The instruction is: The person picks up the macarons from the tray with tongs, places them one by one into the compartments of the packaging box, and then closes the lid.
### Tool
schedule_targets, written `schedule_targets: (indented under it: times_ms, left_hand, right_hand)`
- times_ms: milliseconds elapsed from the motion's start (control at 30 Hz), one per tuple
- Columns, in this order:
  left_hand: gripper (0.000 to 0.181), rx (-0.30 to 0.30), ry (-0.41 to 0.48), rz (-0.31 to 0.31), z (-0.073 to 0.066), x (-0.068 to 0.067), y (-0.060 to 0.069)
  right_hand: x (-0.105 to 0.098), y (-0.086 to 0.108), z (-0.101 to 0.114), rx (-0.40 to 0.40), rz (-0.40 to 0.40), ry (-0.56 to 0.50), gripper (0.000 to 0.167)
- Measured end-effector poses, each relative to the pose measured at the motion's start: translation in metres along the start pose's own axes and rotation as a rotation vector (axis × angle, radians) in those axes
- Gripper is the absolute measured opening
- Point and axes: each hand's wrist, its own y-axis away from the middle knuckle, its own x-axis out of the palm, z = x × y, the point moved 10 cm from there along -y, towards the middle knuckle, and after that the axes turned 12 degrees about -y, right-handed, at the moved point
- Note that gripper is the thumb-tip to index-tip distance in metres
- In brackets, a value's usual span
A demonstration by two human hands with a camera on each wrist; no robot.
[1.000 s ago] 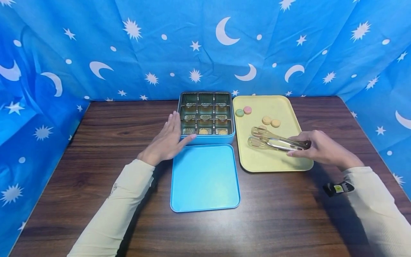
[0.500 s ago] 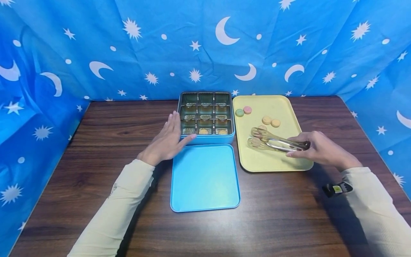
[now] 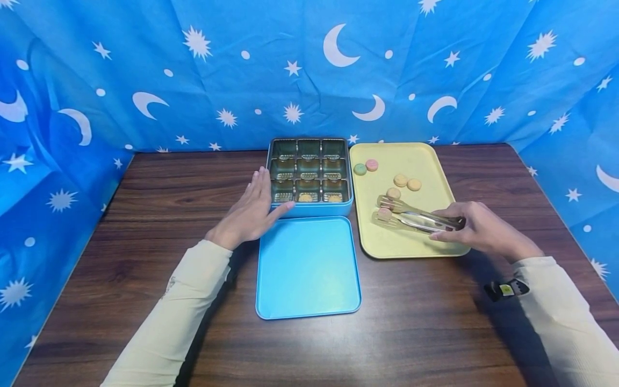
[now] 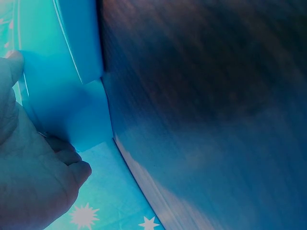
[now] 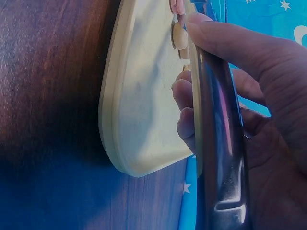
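Observation:
My right hand (image 3: 483,228) grips a pair of metal tongs (image 3: 427,219) above the yellow tray (image 3: 416,248). The tong tips are spread near a pinkish macaron (image 3: 384,213); whether they touch it I cannot tell. A peach macaron (image 3: 393,192) sits just behind. In the right wrist view, thumb and fingers hold the shiny tong arm (image 5: 220,134). My left hand (image 3: 246,212) rests with straight fingers along the left side of a blue tin (image 3: 314,209), its thumb at the front edge. The tin has a divided insert; yellow macarons (image 3: 306,198) lie in two front compartments.
A blue lid (image 3: 308,269) lies on the dark wooden table (image 3: 406,317) before the tin. On the tray are a green macaron (image 3: 360,169), a pink macaron (image 3: 372,165) and two yellow macarons (image 3: 407,182). A blue patterned cloth (image 3: 271,80) hangs behind.
The right hand and tongs have shifted slightly lower and nearer to me in the head view, and more of the peach macaron shows. My left hand has stayed at the tin.

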Motion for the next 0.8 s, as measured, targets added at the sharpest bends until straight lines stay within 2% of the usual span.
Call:
schedule_targets:
  times_ms: [500,800]
  left_hand:
    - [0.099,0.003,0.009,-0.001,-0.0007,-0.0012,0.0000]
    - [0.099,0.002,0.011,0.000,-0.0006,-0.0010,0.0008]
  right_hand:
    - [-0.0005,0.0002,-0.0072,0.037,-0.001,-0.032,0.043]
    - [-0.0016,0.0002,-0.0062,0.027,0.001,-0.053,0.043]
